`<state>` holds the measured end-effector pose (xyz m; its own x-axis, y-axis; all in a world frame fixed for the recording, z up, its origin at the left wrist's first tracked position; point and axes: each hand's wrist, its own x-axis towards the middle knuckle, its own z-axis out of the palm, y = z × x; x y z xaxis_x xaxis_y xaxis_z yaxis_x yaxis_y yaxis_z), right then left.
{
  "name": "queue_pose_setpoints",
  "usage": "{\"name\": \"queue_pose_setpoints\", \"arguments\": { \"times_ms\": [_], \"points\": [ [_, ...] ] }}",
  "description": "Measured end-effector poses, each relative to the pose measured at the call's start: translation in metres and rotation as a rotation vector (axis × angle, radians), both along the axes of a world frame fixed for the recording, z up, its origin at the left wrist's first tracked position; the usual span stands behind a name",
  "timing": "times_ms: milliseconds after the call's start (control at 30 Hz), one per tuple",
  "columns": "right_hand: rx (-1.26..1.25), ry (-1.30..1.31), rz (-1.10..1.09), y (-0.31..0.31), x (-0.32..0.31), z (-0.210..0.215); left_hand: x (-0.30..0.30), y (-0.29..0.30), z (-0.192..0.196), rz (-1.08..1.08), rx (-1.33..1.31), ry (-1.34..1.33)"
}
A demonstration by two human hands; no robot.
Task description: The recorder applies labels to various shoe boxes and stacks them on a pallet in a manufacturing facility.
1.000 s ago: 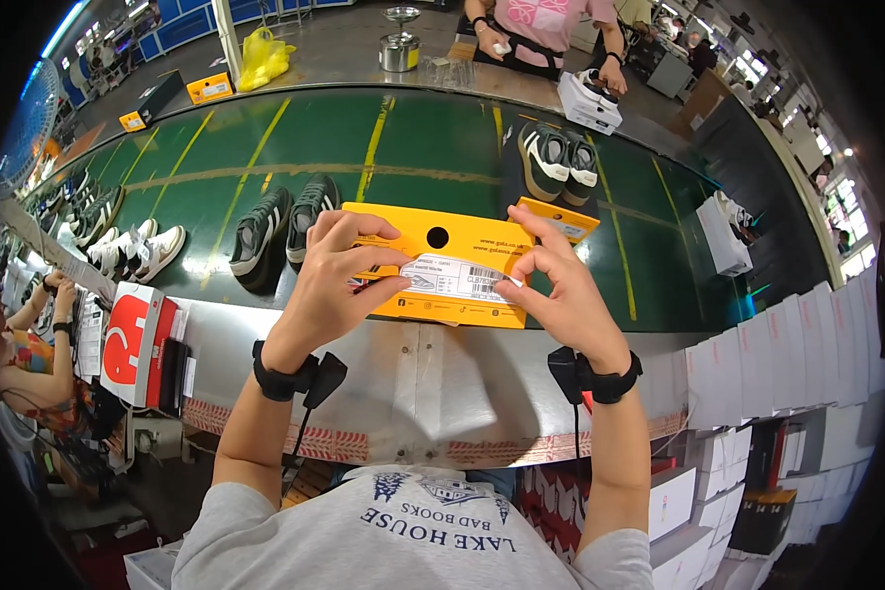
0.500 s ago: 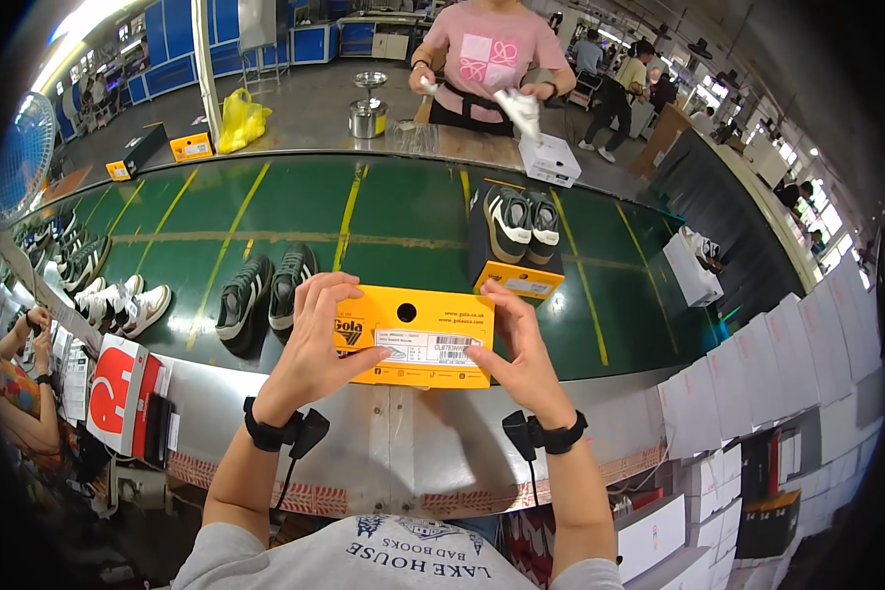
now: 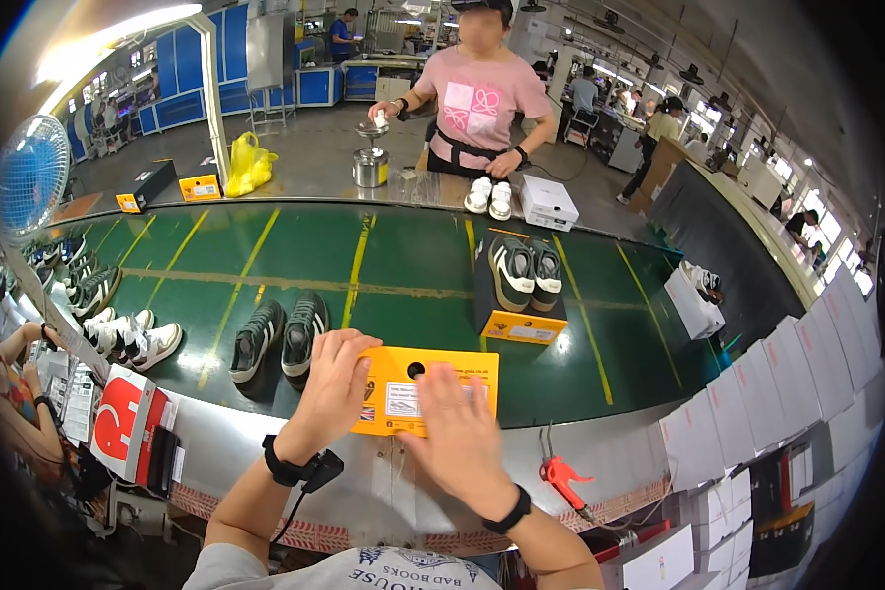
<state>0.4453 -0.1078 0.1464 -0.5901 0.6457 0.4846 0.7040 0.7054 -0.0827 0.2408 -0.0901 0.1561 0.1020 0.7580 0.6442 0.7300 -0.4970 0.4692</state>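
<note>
A yellow shoe box end (image 3: 393,370) stands before me at the near edge of the green conveyor belt (image 3: 413,246), with a white printed label (image 3: 400,401) on it. My left hand (image 3: 330,385) grips its left end, thumb in front and fingers over the top. My right hand (image 3: 456,425) lies flat across the label with fingers stretched, slightly blurred, and hides much of it. Beyond my left hand, a pair of dark shoes with pale stripes (image 3: 303,332) stands on the belt. A similar pair (image 3: 527,271) rests on a black and yellow shoe box (image 3: 523,326) farther right.
A red air blow gun (image 3: 564,476) lies on the metal ledge at right. Left are a red shoe box (image 3: 128,408), light shoes (image 3: 152,344) and a fan (image 3: 34,177). White boxes (image 3: 747,383) line the right. Across the belt, a co-worker (image 3: 477,108) touches a metal dispenser (image 3: 371,165).
My right hand has moved from the box's right edge onto its label. The view has shifted, revealing the blow gun. White shoes now stand before the co-worker, whose hand has reached the dispenser.
</note>
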Motion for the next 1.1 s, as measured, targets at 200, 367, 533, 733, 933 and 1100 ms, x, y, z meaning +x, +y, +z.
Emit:
{"name": "queue_pose_setpoints", "arguments": {
  "times_ms": [200, 367, 533, 733, 933, 1100],
  "points": [
    [-0.412, 0.171, -0.365, -0.004, 0.056, 0.001, 0.007, -0.019, 0.008, -0.034, -0.370, -0.174],
    [-0.688, 0.757, -0.020, 0.006, 0.058, -0.034, -0.005, -0.004, -0.022, -0.165, -0.113, -0.117],
    [-0.632, 0.747, -0.132, 0.025, 0.040, -0.086, -0.054, 0.029, -0.094, -0.140, -0.188, -0.069],
    [-0.422, 0.271, -0.029, 0.052, 0.018, -0.120, -0.174, 0.037, -0.153, 0.612, -0.600, 0.448],
    [-0.192, 0.008, -0.173, 0.088, -0.014, -0.140, -0.176, 0.056, -0.170, 0.278, -0.475, 0.324],
    [-0.238, 0.139, -0.069, 0.127, -0.010, -0.136, -0.159, 0.064, -0.152, 0.163, -0.684, 0.529]
  ]
}}
